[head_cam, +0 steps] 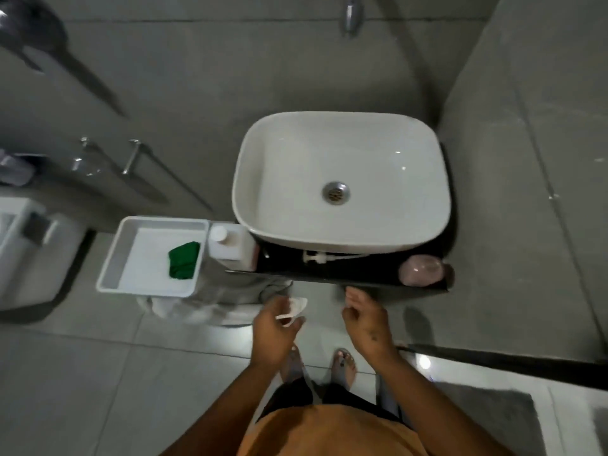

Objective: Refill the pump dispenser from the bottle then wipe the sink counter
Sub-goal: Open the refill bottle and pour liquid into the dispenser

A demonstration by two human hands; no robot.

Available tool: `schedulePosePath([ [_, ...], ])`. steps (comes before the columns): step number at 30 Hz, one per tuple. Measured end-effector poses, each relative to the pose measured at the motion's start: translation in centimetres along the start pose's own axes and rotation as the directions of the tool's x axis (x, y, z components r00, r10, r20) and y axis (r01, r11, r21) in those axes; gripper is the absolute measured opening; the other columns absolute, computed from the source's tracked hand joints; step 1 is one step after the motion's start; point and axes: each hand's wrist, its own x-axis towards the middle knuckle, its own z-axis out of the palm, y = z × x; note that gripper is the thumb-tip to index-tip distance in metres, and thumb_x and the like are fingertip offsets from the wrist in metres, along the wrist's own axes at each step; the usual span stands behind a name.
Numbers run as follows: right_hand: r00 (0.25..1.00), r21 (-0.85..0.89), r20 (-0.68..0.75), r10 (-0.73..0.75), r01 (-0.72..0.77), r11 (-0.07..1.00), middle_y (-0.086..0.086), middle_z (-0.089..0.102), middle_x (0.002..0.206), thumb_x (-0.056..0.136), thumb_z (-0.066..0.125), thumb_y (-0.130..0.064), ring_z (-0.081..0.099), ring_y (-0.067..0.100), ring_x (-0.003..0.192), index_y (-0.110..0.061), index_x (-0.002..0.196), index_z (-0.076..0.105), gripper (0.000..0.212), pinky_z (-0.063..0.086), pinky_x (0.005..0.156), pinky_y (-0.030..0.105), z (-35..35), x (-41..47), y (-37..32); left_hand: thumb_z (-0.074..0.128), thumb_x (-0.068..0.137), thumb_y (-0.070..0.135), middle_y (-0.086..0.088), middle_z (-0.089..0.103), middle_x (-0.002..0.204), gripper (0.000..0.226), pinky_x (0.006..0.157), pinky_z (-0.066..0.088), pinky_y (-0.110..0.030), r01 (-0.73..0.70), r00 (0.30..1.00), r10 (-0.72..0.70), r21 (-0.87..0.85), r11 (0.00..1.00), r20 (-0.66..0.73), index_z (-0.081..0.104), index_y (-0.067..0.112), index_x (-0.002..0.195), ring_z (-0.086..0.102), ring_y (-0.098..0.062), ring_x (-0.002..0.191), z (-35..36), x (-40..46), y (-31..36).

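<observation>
Grey tiled bathroom, seen from above. White basin (340,179) sits on a dark counter (345,273), metal drain in the middle; tap (352,14) at the top edge is cut off by the frame.

Refill bottle (232,241): white, squarish body w/ a round white cap, pinkish label on its right side, standing upright at the counter's left end, just beside the basin and touching the white tray (108,281). Pump head (329,256), white w/ a long tube, lies on its side on the counter, partly tucked under the basin's front rim. Dispenser (422,269): round, pinkish, translucent, at the counter's right end; blurred, so can't tell if its mouth is open. Green cloth (184,260) is bunched up in the tray, near its right wall.

Left hand (274,330) is below the counter's front edge, fingers curled around a small white thing (294,309); too blurred to say what it is. Right hand (367,320) is near it, apart from the counter, fingers loosely bent and holding nothing.

Hard to make out: grey fabric (230,287) hanging below the tray and counter, the dark blurred shapes top left, and the white box (36,245) at the left edge, partly cut off. Feet in sandals and an orange shirt show at the bottom.
</observation>
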Motion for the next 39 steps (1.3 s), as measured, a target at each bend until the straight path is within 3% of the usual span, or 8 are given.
schedulePosePath([
  [5, 0.981, 0.116, 0.187, -0.058, 0.037, 0.993, 0.009, 0.07, 0.125, 0.096, 0.067, -0.01, 0.067, 0.02, 0.113, -0.005, 0.13, 0.064, 0.035, 0.051, 0.102, 0.032, 8.5, 2.9, -5.8, 0.094, 0.067, 0.008, -0.002, 0.065, 0.107, 0.061, 0.076, 0.059, -0.027, 0.025, 0.987, -0.009, 0.094, 0.995, -0.159, 0.058, 0.014, 0.116, 0.068, -0.023, 0.098, -10.9, 5.3, -0.2],
  [11, 0.966, 0.411, 0.217, 0.143, -0.223, 0.884, -0.008, 0.072, 0.099, 0.1, 0.062, -0.028, 0.067, 0.015, 0.096, -0.017, 0.132, 0.065, 0.034, 0.055, 0.094, 0.035, 14.5, 5.8, -9.4, 0.096, 0.058, 0.013, 0.01, 0.06, 0.124, 0.096, 0.087, 0.055, -0.019, -0.251, 0.955, 0.231, 0.092, 0.964, 0.188, 0.047, 0.031, 0.138, 0.061, 0.002, 0.109, -15.3, 13.3, 3.0],
  [16, 0.964, 0.417, 0.22, 0.151, -0.233, 0.879, -0.005, 0.071, 0.087, 0.096, 0.061, -0.026, 0.061, 0.013, 0.082, -0.044, 0.085, 0.078, 0.027, 0.054, 0.077, 0.029, 16.0, 6.0, -10.8, 0.096, 0.064, 0.009, 0.021, 0.064, 0.118, 0.084, 0.083, 0.045, 0.0, -0.35, 0.895, 0.297, 0.111, 0.93, 0.333, 0.052, 0.033, 0.132, 0.06, 0.02, 0.107, -15.1, 16.6, 3.0],
  [24, 0.963, 0.341, 0.257, 0.086, -0.174, 0.924, 0.008, 0.077, 0.106, 0.1, 0.062, -0.022, 0.072, 0.022, 0.096, -0.022, 0.103, 0.075, 0.014, 0.061, 0.088, 0.035, 13.2, 4.5, -14.2, 0.098, 0.057, 0.028, 0.012, 0.072, 0.117, 0.085, 0.089, 0.053, -0.016, -0.349, 0.899, 0.317, 0.058, 0.935, 0.303, 0.06, 0.027, 0.133, 0.068, -0.003, 0.106, -16.8, 14.3, 5.2],
  [27, 0.938, 0.291, 0.345, -0.041, -0.066, 0.954, 0.008, 0.075, 0.097, 0.098, 0.065, -0.019, 0.071, 0.015, 0.085, -0.02, 0.093, 0.075, 0.011, 0.061, 0.075, 0.024, 9.0, 3.6, -18.4, 0.098, 0.053, 0.03, 0.018, 0.075, 0.111, 0.08, 0.086, 0.055, -0.014, -0.335, 0.914, 0.334, -0.037, 0.941, 0.228, 0.064, 0.027, 0.125, 0.071, 0.002, 0.104, -18.1, 13.1, 8.5],
  [32, 0.878, 0.128, 0.276, -0.39, 0.369, 0.921, 0.006, 0.074, 0.078, 0.094, 0.067, -0.002, 0.066, 0.01, 0.059, -0.005, 0.112, 0.072, 0.019, 0.057, 0.054, 0.02, -1.6, 2.5, -29.0, 0.099, 0.06, 0.009, 0.0, 0.081, 0.108, 0.067, 0.084, 0.064, -0.037, -0.425, 0.859, 0.443, -0.127, 0.896, 0.255, 0.068, 0.014, 0.119, 0.079, -0.018, 0.097, -19.8, 11.6, 16.5],
  [35, 0.78, -0.007, 0.22, -0.586, 0.602, 0.799, -0.001, 0.073, 0.068, 0.095, 0.069, -0.023, 0.057, 0.005, 0.05, -0.016, 0.1, 0.078, 0.012, 0.05, 0.048, 0.02, -6.2, 1.3, -35.7, 0.1, 0.061, 0.015, -0.001, 0.082, 0.106, 0.062, 0.082, 0.065, -0.039, -0.533, 0.796, 0.552, -0.143, 0.834, 0.248, 0.07, 0.011, 0.116, 0.08, -0.02, 0.094, -20.1, 11.0, 21.8],
  [39, 0.635, -0.289, 0.251, -0.73, 0.769, 0.57, -0.006, 0.071, 0.061, 0.079, 0.059, -0.072, 0.057, 0.001, 0.049, -0.023, 0.081, 0.079, 0.053, 0.047, 0.053, 0.022, -9.7, -1.5, -42.9, 0.099, 0.064, 0.013, -0.005, 0.082, 0.104, 0.057, 0.084, 0.064, -0.048, -0.64, 0.702, 0.663, -0.178, 0.748, 0.26, 0.072, 0.007, 0.113, 0.08, -0.024, 0.094, -20.0, 10.5, 28.7],
])
